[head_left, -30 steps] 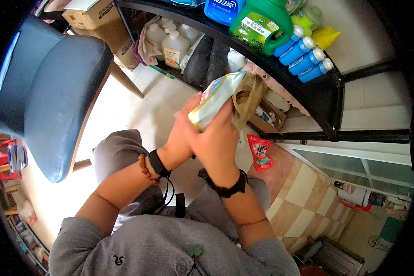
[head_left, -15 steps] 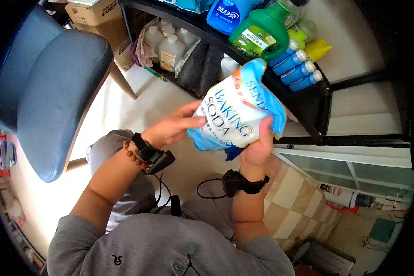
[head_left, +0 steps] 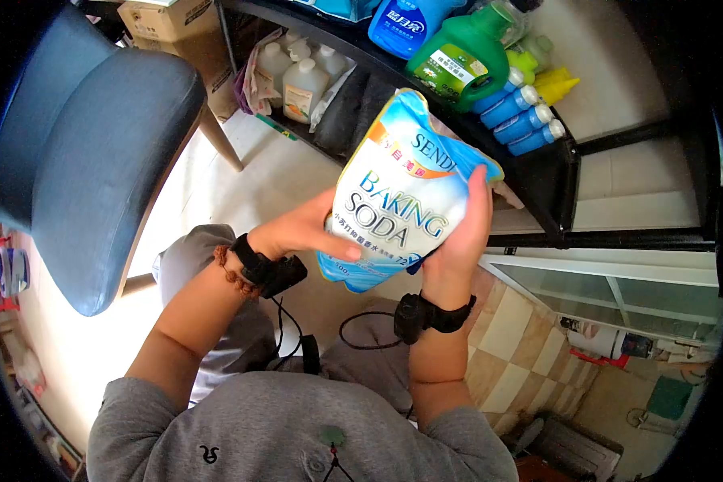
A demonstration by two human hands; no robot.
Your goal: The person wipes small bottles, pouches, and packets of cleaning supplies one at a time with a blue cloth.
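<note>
A white and blue baking soda pouch (head_left: 394, 201) is held up in front of my body, its printed face towards me and its top tilted. My left hand (head_left: 305, 231) grips the lower left edge, with the thumb across the front. On the right edge, my right hand (head_left: 460, 233) is wrapped round the pouch, its thumb pointing up and its other fingers hidden behind. Both wrists carry black straps with small devices.
A black shelf (head_left: 550, 181) holds a green detergent jug (head_left: 462, 58), a blue detergent bottle (head_left: 406, 26) and several small blue bottles (head_left: 516, 120). White bottles (head_left: 304, 88) stand on the lower level. At the left is a blue chair (head_left: 108, 161); cardboard boxes (head_left: 177, 36) are behind it.
The pouch has turned from edge-on to face me, and both hands have moved from its near end to its two sides. The red packet on the floor is now out of sight.
</note>
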